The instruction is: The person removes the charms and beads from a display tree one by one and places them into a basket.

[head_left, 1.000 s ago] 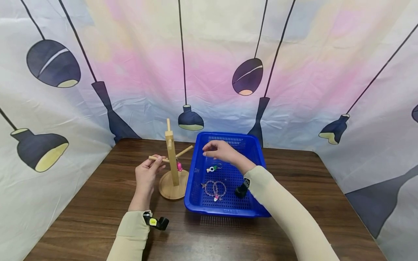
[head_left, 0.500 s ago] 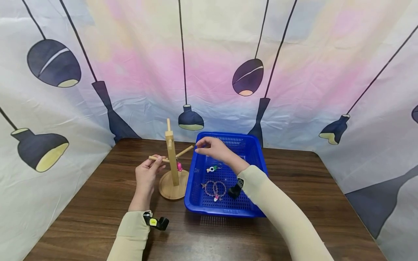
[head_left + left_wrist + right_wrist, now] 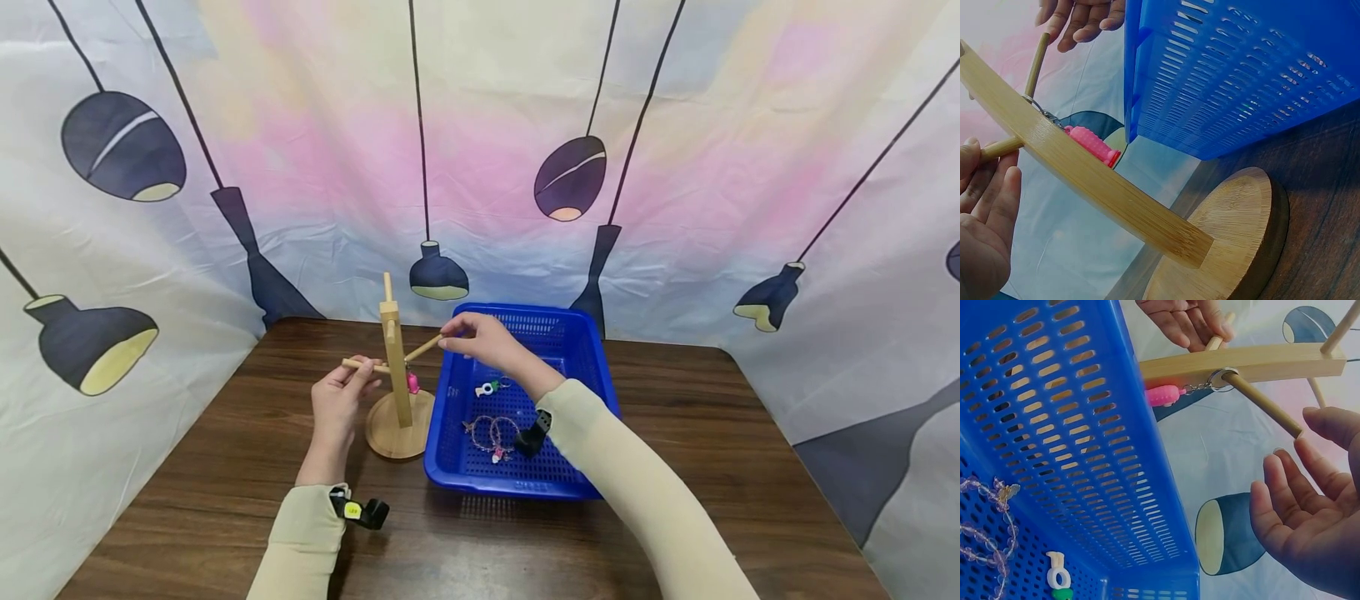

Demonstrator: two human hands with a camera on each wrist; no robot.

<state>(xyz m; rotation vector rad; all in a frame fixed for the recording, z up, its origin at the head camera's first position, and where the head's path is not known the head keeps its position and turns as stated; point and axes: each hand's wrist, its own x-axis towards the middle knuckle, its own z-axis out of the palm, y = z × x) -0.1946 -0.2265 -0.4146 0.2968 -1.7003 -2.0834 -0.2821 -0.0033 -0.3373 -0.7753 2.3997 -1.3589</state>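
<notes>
A wooden peg stand (image 3: 402, 408) with a round base stands left of the basket. My left hand (image 3: 341, 396) pinches its left peg (image 3: 1001, 149) between thumb and fingers. A pink keychain (image 3: 1163, 395) hangs by its metal ring (image 3: 1222, 379) on the right peg (image 3: 1263, 405), close to the post. At that peg's free end is my right hand (image 3: 487, 343), its fingers relaxed. In the right wrist view the index fingertip meets the peg tip, while the thumb looks slightly apart from it. Nothing else shows in this hand.
A blue perforated basket (image 3: 517, 485) stands right of the stand, under my right forearm. Inside lie two beaded bracelets (image 3: 504, 427) and a white and green keychain (image 3: 486, 389). The brown wooden table (image 3: 225, 467) reaches a printed cloth backdrop (image 3: 510, 167).
My right hand has moved left from above the basket to the tip of the right peg. The left hand keeps its hold on the left peg. The pink keychain stays hanging.
</notes>
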